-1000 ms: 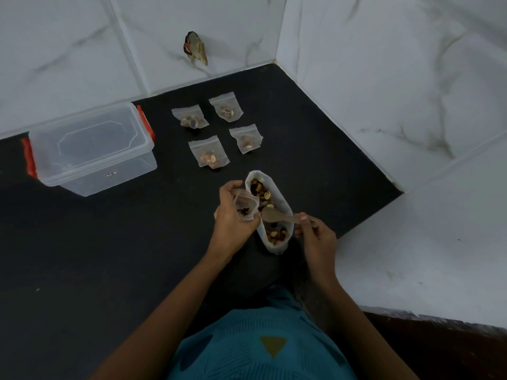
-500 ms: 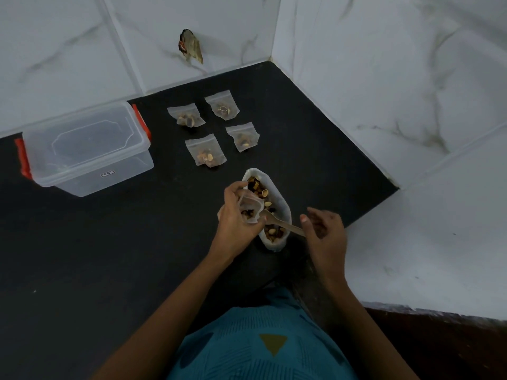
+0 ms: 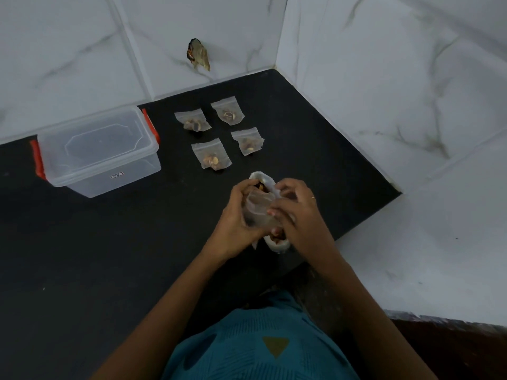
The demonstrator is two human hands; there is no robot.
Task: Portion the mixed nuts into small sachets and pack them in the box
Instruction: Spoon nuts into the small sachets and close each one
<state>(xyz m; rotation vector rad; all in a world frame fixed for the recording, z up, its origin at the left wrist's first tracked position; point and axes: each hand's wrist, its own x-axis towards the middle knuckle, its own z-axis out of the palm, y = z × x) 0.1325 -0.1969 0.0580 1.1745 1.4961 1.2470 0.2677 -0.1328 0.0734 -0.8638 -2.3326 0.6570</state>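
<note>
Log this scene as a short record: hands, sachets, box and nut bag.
left hand: grips a small sachet
right hand: pinches the same sachet
filled sachets: four, lying on the black counter
box: clear, lid on, left of the filled sachets
nut bag: open, beneath both hands

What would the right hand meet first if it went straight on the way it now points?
The right hand points up-left, straight into the sachet it pinches together with the left hand. Beyond that, it would probably meet the nut bag, though depth is unclear.
</note>
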